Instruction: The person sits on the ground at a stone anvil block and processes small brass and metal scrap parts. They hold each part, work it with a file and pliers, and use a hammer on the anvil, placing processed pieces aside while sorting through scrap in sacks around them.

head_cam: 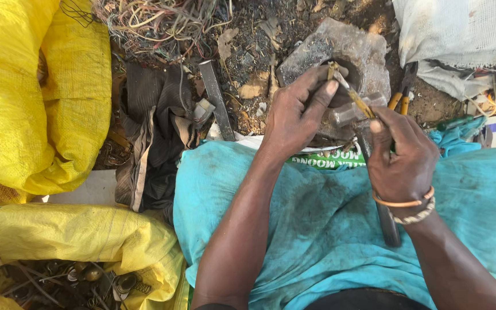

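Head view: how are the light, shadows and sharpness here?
Head view: hard sunlight washes out the yellow sack and the white sack; the stone block throws a dark shadow; left hand and right hand are sharp, without motion blur.

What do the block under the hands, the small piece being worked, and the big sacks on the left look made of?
Block: rough grey stone or concrete, chipped and dusty, matte.
Small piece between left hand and right hand: likely brass, yellowish metallic strip; too small to be sure.
Sacks: woven plastic, bright yellow, visible weave and creases.
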Demonstrator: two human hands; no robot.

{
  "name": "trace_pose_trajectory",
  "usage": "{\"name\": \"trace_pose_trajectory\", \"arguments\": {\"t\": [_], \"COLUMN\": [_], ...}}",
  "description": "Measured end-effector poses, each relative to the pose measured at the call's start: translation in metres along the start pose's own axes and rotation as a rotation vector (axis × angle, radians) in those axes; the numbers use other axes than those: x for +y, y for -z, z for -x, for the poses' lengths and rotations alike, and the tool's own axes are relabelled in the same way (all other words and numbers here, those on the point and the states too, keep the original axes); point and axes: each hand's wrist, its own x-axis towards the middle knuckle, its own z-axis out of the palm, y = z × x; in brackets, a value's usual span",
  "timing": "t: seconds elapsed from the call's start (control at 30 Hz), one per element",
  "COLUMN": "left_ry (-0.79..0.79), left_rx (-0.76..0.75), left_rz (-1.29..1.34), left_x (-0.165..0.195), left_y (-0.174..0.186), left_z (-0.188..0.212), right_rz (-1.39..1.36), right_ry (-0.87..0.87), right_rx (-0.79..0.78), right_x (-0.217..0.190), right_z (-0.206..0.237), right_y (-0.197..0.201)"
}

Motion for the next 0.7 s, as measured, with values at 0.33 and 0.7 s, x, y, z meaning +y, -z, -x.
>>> {"name": "trace_pose_trajectory", "arguments": {"t": [0.33,0.7], "left_ry": [0.02,-0.097], "left_rx": [-0.065,0.208], "left_rz": [0.549,-0.261], "left_x": [-0.015,-0.014], "left_y": [0.001,0.005], "left_z": [-0.004,-0.002], "right_rz": [-0.89,-0.158], "right_ry": [-0.553,0.003], "right_rx": [-0.244,-0.121], "right_x": [-0.011,-0.014], "right_z": [-0.003,-0.02], "right_y": [-0.016,0.013]}}
